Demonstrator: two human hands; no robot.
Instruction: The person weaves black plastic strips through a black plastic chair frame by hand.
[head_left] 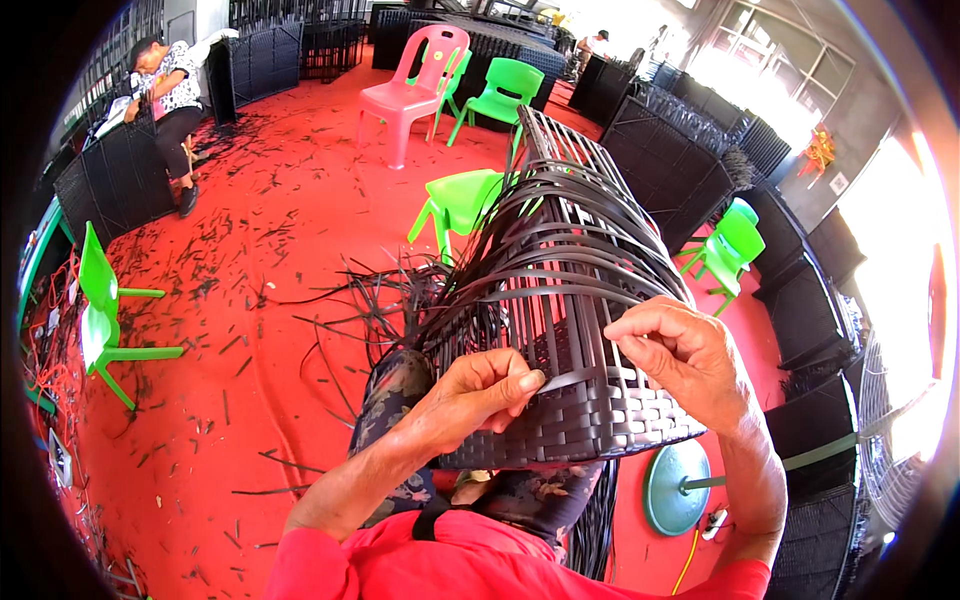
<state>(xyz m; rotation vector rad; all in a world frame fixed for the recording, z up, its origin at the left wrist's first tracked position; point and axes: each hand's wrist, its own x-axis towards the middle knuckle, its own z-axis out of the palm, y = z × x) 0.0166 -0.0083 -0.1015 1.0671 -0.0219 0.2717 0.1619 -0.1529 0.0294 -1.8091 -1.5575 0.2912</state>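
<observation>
A part-woven black frame [600, 235] of flat plastic strips rests across my lap and reaches away from me. Its near end has a tight basket weave [640, 412]; farther off, loose strips [560, 270] loop over the bars. My left hand [480, 392] pinches a flat dark strip [568, 380] between thumb and forefinger at the edge of the weave. Above the right part of the weave, my right hand [695, 360] is closed, with thumb and forefinger close together. Whether anything lies between those fingertips I cannot make out. More strip ends [385, 295] hang off the frame's left side.
Strip scraps litter the red floor [250, 330]. Green chairs [460, 205] and a pink chair [415, 95] stand around. A round green stand base [678, 490] is at my right. Black woven panels [660, 160] are stacked behind; a person [170, 95] works at far left.
</observation>
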